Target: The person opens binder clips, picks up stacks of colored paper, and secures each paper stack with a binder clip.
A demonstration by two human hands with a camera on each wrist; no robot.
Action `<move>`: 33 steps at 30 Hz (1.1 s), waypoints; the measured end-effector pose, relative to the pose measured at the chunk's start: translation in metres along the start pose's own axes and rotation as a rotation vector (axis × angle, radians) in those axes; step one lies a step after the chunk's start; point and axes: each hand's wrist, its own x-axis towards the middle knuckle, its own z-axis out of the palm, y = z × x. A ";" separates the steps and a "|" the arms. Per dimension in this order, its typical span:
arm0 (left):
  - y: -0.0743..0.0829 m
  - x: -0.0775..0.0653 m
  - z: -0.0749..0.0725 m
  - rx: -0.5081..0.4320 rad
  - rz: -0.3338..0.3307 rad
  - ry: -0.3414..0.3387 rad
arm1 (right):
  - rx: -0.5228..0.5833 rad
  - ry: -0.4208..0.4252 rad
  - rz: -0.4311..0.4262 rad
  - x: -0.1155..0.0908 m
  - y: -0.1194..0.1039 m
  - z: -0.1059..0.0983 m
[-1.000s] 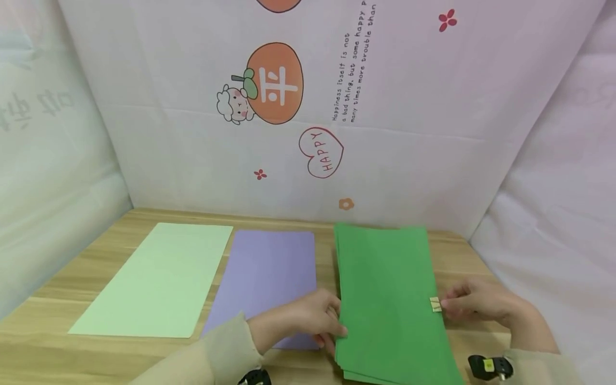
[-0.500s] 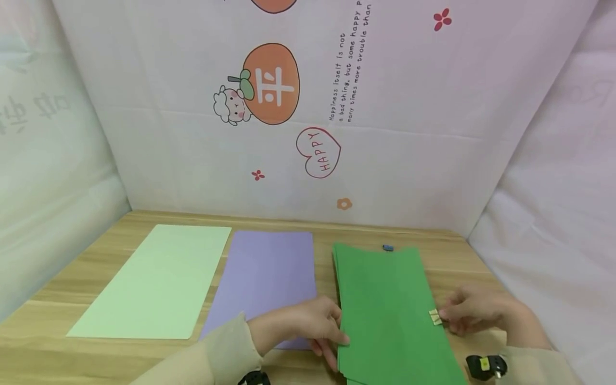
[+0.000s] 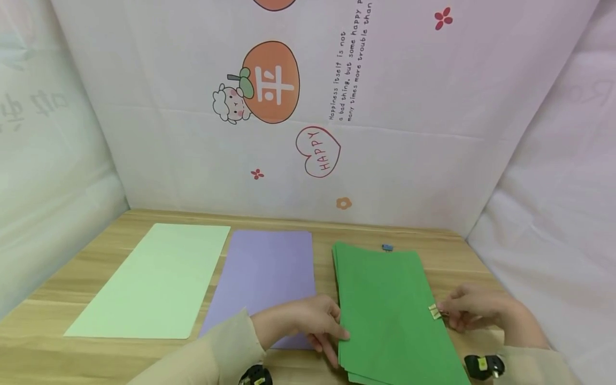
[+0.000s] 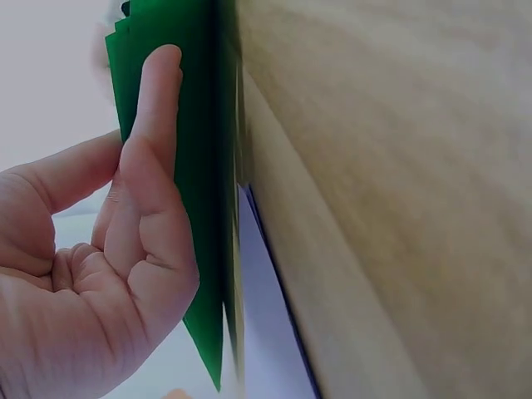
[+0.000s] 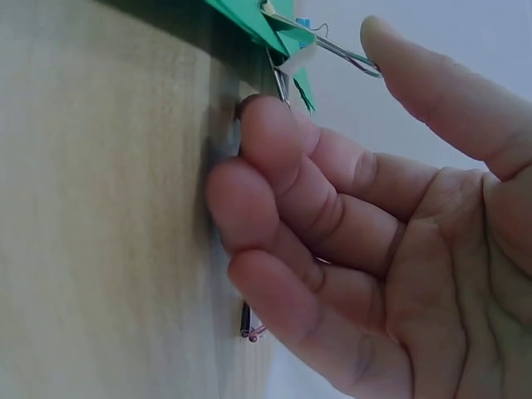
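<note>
Table with a wood-grain top (image 3: 72, 363) bears a stack of rectangular green paper sheets (image 3: 385, 305), right of a rectangular purple sheet (image 3: 274, 267). The left hand (image 3: 315, 323) pinches the stack's left edge; the right hand (image 3: 474, 307) holds the wire handles of a small gold binder clip (image 3: 434, 312) on the opposite edge.

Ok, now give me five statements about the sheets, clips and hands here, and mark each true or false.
1. The left hand holds the left edge of the green sheets. True.
2. The right hand touches the yellow clip on their right edge. True.
3. Both hands hold the left edge of the green sheets. False: only the left hand does.
4. The purple sheet lies between the light green sheet and the green sheets. True.
5. The yellow clip is fastened to the light green sheet. False: it is on the green sheets.
</note>
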 end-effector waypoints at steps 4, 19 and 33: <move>-0.001 0.001 -0.001 0.011 -0.011 -0.012 | -0.011 0.012 0.000 0.000 0.000 0.000; 0.000 -0.009 -0.013 0.118 0.003 0.002 | -0.101 0.122 -0.036 -0.001 -0.001 -0.005; 0.014 -0.015 -0.034 0.391 0.289 0.216 | -0.163 0.293 -0.103 -0.004 -0.008 -0.012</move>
